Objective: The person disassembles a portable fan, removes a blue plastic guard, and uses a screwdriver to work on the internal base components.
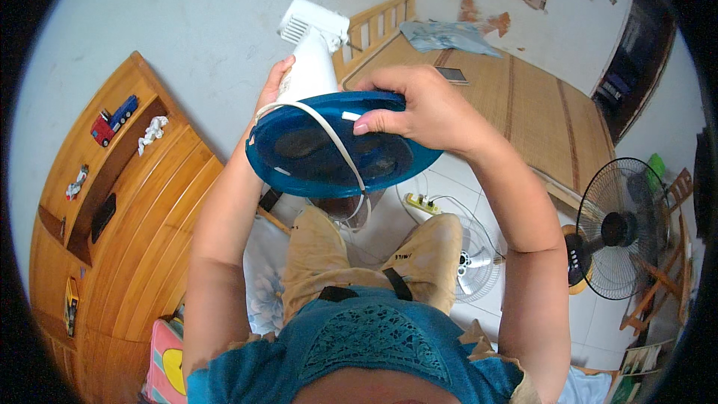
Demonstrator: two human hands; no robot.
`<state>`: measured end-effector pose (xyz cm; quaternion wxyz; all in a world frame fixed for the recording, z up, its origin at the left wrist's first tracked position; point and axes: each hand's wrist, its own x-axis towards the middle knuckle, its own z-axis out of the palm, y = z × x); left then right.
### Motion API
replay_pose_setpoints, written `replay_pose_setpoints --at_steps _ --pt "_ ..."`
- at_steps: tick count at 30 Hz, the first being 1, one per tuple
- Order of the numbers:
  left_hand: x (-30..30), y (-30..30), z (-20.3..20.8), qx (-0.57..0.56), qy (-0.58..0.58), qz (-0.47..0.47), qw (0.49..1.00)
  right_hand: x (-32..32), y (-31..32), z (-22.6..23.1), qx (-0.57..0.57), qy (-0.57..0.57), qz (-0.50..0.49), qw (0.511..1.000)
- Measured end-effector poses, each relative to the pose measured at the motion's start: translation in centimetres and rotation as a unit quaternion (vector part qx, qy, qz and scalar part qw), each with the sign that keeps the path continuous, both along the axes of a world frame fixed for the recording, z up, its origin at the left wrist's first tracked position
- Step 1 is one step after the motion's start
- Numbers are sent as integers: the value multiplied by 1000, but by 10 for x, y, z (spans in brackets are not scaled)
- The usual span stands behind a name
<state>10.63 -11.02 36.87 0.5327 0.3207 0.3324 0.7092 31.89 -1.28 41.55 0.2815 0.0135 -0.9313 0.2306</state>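
Observation:
Held up before me is a white electric fan body (314,67) without its grille, tilted so that the underside of its round blue base (280,161) faces me. My left hand (275,81) is closed round the white neck, its fingers partly hidden behind it. At the base, my right hand (422,108) grips the rim, thumb on the underside beside a small white piece (350,116). Whether the thumb pinches that piece, I cannot tell. A white power cord (329,131) loops across the base and hangs below it.
On the tiled floor lie a yellow-green power strip (422,203) and a round fan grille (479,273). A black fan (617,228) stands at right. Behind is a bed with a woven mat (516,112); at left, a wooden shelf unit (149,217) holds toys.

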Motion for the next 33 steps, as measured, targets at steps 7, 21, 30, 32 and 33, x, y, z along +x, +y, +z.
replay_pose_setpoints --at_steps 7,21,30,32,33 --pt "-18 10 -29 18 -17 -4 1000 19 8 -12 -67 340 -16 938" --pt "-38 3 -65 89 52 187 977 48 52 -110 -281 374 -162 869" --pt "-40 10 -71 94 76 224 967 34 52 -156 -478 119 -56 869" --pt "-41 8 -72 93 84 233 964 34 47 -147 -475 131 -70 867" --pt "-40 10 -72 93 86 236 963 32 48 -148 -474 147 -90 864"
